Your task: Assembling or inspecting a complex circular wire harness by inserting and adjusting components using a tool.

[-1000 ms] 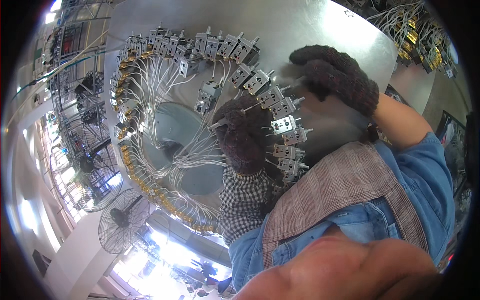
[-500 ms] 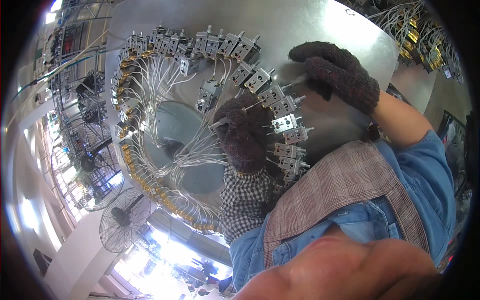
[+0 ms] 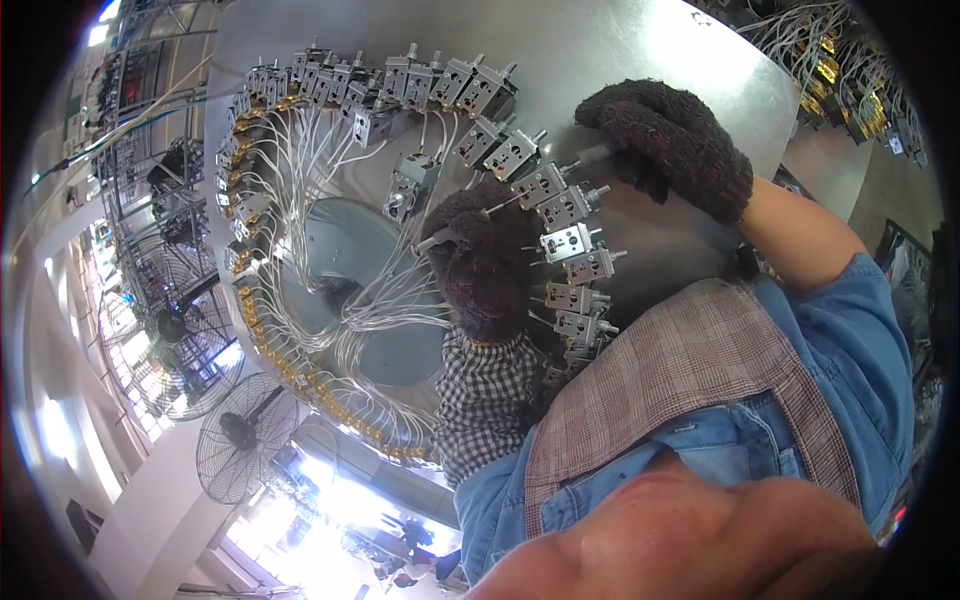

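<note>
A ring of small grey metal switch units (image 3: 420, 80) with white wires (image 3: 330, 200) and brass ends (image 3: 290, 365) lies on a round metal table (image 3: 600, 60). My left hand (image 3: 490, 265), in a dark knitted glove with a checked sleeve, rests inside the ring by the right-hand units (image 3: 570, 240). Its fingers are curled around a thin pale piece (image 3: 440, 240) that sticks out. My right hand (image 3: 670, 140), also in a dark glove, is outside the ring. It grips a short grey rod (image 3: 590, 155) pointing at one unit (image 3: 545, 185).
More wired units lie heaped at the far right (image 3: 830, 60). Two round fans (image 3: 240, 435) and metal racks (image 3: 150, 190) stand at the left. My blue shirt and checked apron (image 3: 700, 390) fill the lower right.
</note>
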A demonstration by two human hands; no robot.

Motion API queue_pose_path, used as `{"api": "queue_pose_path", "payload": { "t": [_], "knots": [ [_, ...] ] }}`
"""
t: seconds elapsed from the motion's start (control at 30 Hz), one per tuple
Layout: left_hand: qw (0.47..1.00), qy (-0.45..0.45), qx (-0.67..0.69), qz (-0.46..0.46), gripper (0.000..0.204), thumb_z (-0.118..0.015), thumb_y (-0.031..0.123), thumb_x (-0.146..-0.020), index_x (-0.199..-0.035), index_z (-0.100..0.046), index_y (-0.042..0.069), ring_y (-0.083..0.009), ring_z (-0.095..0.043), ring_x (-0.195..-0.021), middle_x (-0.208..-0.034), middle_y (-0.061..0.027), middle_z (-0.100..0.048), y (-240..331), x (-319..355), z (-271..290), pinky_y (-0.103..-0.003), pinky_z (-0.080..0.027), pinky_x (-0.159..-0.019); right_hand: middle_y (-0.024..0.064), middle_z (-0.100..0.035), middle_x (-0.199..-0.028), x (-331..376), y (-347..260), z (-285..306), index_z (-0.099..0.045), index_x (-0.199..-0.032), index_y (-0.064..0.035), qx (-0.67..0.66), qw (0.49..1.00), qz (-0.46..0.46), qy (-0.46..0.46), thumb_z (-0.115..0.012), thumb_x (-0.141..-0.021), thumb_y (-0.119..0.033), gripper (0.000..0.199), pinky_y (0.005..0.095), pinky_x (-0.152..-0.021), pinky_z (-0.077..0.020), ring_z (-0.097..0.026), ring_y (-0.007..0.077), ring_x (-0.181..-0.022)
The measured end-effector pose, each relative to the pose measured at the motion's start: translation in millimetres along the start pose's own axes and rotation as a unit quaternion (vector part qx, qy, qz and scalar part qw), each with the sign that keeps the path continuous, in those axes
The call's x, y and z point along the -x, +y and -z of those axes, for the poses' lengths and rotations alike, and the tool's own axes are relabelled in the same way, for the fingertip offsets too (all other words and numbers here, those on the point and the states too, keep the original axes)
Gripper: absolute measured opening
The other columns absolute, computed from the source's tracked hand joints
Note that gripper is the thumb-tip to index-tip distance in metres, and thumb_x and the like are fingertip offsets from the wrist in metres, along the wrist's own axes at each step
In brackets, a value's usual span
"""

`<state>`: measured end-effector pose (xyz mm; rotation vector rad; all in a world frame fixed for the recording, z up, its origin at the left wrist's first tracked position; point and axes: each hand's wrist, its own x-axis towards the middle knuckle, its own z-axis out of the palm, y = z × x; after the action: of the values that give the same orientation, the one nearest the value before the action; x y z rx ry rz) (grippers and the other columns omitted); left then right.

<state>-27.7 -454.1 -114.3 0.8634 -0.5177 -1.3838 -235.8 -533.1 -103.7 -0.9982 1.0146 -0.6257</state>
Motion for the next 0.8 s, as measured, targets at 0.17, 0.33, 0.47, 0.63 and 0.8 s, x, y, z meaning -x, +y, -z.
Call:
{"api": "queue_pose_path", "payload": {
  "t": [0.17, 0.33, 0.47, 0.63, 0.8],
  "knots": [
    [1.0, -0.019, 0.003, -0.008, 0.007, -0.058, 0.009, -0.082, -0.087, -0.053, 0.007, -0.0182, -0.057, -0.074, -0.096, -0.0108, -0.059, 0.6, -1.2, 0.6, -0.028, -0.046, -0.056, 0.0045, -0.056, -0.071, 1.4, 0.9, 1.7, -0.058, -0.108, -0.0054, -0.026, 1.0, -0.01, -0.006, -0.052, -0.088, -0.031, 0.034, 0.0215, -0.041, -0.0427, -0.054, 0.0094, -0.056],
    [1.0, -0.022, 0.008, 0.0, 0.008, -0.058, 0.006, -0.08, -0.085, -0.052, 0.007, -0.0221, -0.059, -0.081, -0.098, -0.0122, -0.059, 1.0, -0.3, 4.1, -0.03, -0.048, -0.059, 0.0032, -0.056, -0.072, 1.3, 3.3, 5.7, -0.054, -0.116, -0.008, -0.042, 0.998, 0.027, -0.035, -0.053, -0.087, -0.025, 0.033, 0.0218, -0.047, -0.0447, -0.055, 0.0093, -0.058],
    [0.999, 0.043, -0.016, -0.02, 0.031, -0.057, 0.027, -0.085, -0.09, -0.055, -0.003, -0.0182, -0.056, -0.062, -0.074, -0.0101, -0.057, -0.7, 1.2, -6.0, -0.03, -0.048, -0.054, 0.0044, -0.057, -0.078, 1.3, 2.5, 3.4, -0.049, -0.122, -0.006, 0.012, 0.998, 0.064, -0.02, -0.051, -0.088, -0.018, 0.036, 0.0218, -0.055, -0.045, -0.053, 0.0087, -0.064],
    [1.0, -0.028, 0.006, 0.006, 0.019, -0.055, 0.017, -0.086, -0.099, -0.052, 0.004, -0.026, -0.059, -0.089, -0.098, -0.0139, -0.059, 1.8, 1.5, 4.3, -0.036, -0.051, -0.067, 0.0033, -0.055, -0.077, 4.3, 7.6, 6.5, -0.051, -0.121, -0.0112, 0.012, 0.994, 0.104, 0.007, -0.052, -0.087, -0.021, 0.036, 0.0222, -0.057, -0.0462, -0.052, 0.0093, -0.061],
    [0.999, -0.01, -0.023, -0.026, 0.023, -0.053, 0.021, -0.089, -0.1, -0.051, 0.001, -0.028, -0.059, -0.092, -0.099, -0.0145, -0.058, 2.9, 16.4, 4.3, -0.04, -0.051, -0.077, 0.0027, -0.055, -0.078, 22.1, -0.8, 22.2, -0.051, -0.122, -0.0113, 0.022, 0.989, 0.147, 0.008, -0.052, -0.087, -0.025, 0.037, 0.021, -0.056, -0.0452, -0.053, 0.0085, -0.063]
  ]
}}
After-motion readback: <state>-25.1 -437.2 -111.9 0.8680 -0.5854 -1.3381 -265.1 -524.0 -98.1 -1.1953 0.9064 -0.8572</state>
